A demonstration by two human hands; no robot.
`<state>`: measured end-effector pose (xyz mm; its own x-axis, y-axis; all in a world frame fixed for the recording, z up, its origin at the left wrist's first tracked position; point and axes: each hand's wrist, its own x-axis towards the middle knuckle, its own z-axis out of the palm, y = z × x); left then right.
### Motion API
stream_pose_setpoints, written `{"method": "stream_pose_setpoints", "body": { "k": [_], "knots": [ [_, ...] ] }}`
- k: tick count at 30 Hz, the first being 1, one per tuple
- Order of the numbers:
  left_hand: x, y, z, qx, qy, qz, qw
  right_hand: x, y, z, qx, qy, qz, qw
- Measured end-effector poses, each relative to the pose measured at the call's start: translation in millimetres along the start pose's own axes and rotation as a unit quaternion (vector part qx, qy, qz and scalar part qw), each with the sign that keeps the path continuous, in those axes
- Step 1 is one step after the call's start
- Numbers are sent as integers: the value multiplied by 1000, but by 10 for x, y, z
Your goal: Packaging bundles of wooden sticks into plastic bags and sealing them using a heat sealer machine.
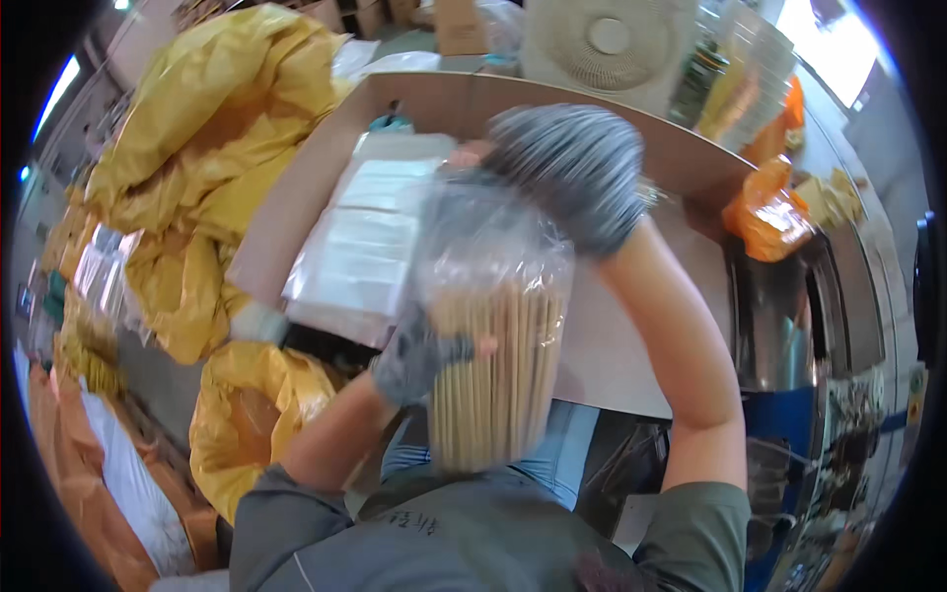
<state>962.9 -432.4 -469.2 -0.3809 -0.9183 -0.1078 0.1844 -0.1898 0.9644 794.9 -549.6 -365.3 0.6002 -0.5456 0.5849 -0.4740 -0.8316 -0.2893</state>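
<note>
A clear plastic bag (497, 248) full of thin wooden sticks (492, 399), perhaps chopsticks, stands lengthwise before my torso. My left hand (422, 359), in a grey glove with bare fingertips, holds the bag's left side, its thumb across the front. My right hand (573, 174), in a striped grey glove, is at the bag's upper end and blurred by motion. Its fingers are mostly hidden, so I cannot tell whether they grip the plastic. Just left of the bag lies a stack of flat clear plastic bags (362, 240).
A shallow cardboard box (629, 340) spreads beneath my hands, with raised walls at the back and left. Yellow plastic sacks (214, 148) bulge at left, and an open yellow bag (251, 414) stands below. A box fan (608, 44) is behind; a metal cylinder (773, 318) is right.
</note>
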Motion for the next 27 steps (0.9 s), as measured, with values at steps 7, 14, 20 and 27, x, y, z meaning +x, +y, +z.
{"method": "stream_pose_setpoints", "body": {
  "k": [7, 14, 20, 27],
  "knots": [
    [873, -676, -747, -222, -66, -143, 962, -765, 2096, 1044, 198, 381, 253, 867],
    [1596, -768, -897, -259, -27, -254, 931, 67, 854, 623, -73, 315, 82, 943],
    [1410, -599, -921, -120, 77, -211, 967, -1098, 1914, 1422, -178, 330, 177, 910],
    [257, -799, -956, 111, 230, -148, 956, -1093, 1941, 1625, -208, 340, 148, 905]
  ]
}}
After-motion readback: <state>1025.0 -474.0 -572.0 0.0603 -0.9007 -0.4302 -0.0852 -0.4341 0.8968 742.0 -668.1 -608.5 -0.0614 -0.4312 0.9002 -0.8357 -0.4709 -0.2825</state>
